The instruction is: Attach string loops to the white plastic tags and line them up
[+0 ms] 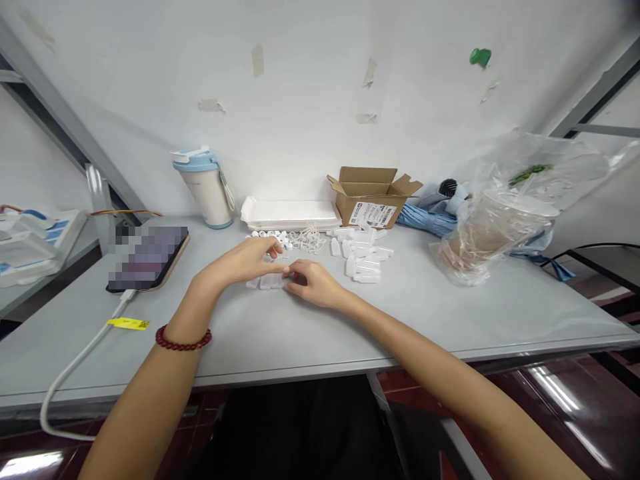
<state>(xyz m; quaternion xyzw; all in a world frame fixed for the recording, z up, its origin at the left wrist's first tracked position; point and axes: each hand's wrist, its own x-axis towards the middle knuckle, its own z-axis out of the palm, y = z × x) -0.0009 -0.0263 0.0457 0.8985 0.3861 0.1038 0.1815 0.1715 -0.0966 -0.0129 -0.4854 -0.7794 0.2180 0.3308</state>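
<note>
Grip of left hand (246, 260) and right hand (316, 285) meets over counter (485, 313), clear plastic pieces (271, 283) just beside; cannot tell whether either pinches anything. Step looks like fine handwork on these pieces; next move probably calls for light, steady touch. Cardboard box (345, 205) bears white label (373, 215), print too small to read; yellow tag (129, 324) unreadable too.

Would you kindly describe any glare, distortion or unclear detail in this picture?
Head view throughout: bright glare streaks the dark red floor at lower right; wide-angle distortion probably makes the tumbler lean; the phone screen is pixelated; the translucent plastic pieces lack crisp edges.
</note>
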